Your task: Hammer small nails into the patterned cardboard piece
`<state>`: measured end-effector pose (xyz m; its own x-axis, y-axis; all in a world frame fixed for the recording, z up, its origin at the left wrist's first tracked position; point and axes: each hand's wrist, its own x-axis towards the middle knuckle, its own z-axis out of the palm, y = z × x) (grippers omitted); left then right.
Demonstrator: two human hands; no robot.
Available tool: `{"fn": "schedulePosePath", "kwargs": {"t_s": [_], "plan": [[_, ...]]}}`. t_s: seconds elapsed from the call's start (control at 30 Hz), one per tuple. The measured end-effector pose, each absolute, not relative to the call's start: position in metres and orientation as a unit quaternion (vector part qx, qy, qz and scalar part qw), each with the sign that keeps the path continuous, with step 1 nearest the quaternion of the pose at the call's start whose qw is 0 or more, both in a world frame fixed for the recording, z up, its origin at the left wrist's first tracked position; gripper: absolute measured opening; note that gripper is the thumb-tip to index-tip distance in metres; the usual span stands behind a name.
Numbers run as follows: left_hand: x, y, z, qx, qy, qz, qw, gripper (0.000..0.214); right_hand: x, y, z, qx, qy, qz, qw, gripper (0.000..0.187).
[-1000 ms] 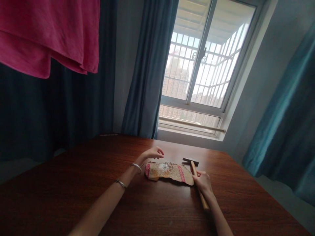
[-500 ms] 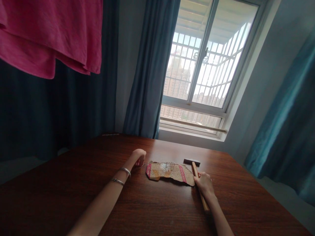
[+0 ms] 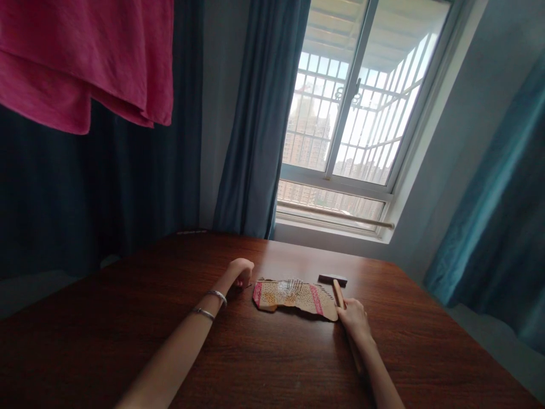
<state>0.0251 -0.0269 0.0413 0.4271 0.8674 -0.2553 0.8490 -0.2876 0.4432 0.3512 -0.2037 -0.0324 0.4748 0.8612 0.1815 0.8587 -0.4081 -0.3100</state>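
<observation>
The right hand [image 3: 356,319] wraps its fingers round a dark-headed, wooden-handled hammer [image 3: 338,293]. The left hand [image 3: 240,274] curls its fingers; I can't tell what's inside. Pink-striped tan cardboard [image 3: 283,299] lies between, on the brown table [image 3: 272,363].

The right hand [image 3: 355,318] partly hides the hammer [image 3: 338,292]; the left hand's [image 3: 241,271] grip looks unclear.
</observation>
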Motion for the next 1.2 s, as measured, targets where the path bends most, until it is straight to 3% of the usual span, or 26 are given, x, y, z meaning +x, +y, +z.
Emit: {"fn": "schedulePosePath", "kwargs": {"t_s": [0.17, 0.37, 0.5, 0.6, 0.83, 1.2], "plan": [[0.024, -0.013, 0.046, 0.803, 0.500, -0.081, 0.314, 0.014, 0.354, -0.206, -0.028, -0.830, -0.517, 0.027, 0.207, 0.029], [0.045, -0.023, 0.068, 0.849, 0.337, 0.088, 0.397, 0.014, 0.346, -0.209, -0.013, -0.771, -0.500, -0.086, 0.385, 0.037], [0.080, -0.045, 0.068, 0.838, 0.246, 0.185, 0.451, 0.022, 0.317, -0.206, -0.008, -0.647, -0.550, 0.034, 0.527, 0.036], [0.106, -0.063, 0.055, 0.827, 0.230, 0.213, 0.467, 0.027, 0.294, -0.204, -0.008, -0.578, -0.547, 0.152, 0.586, 0.038], [0.139, -0.091, 0.025, 0.836, 0.200, 0.211, 0.466, 0.033, 0.278, -0.204, -0.013, -0.546, -0.488, 0.258, 0.630, 0.047], [0.140, -0.090, 0.032, 0.852, 0.202, 0.231, 0.424, 0.034, 0.283, -0.201, -0.012, -0.557, -0.493, 0.186, 0.642, 0.035]]}}
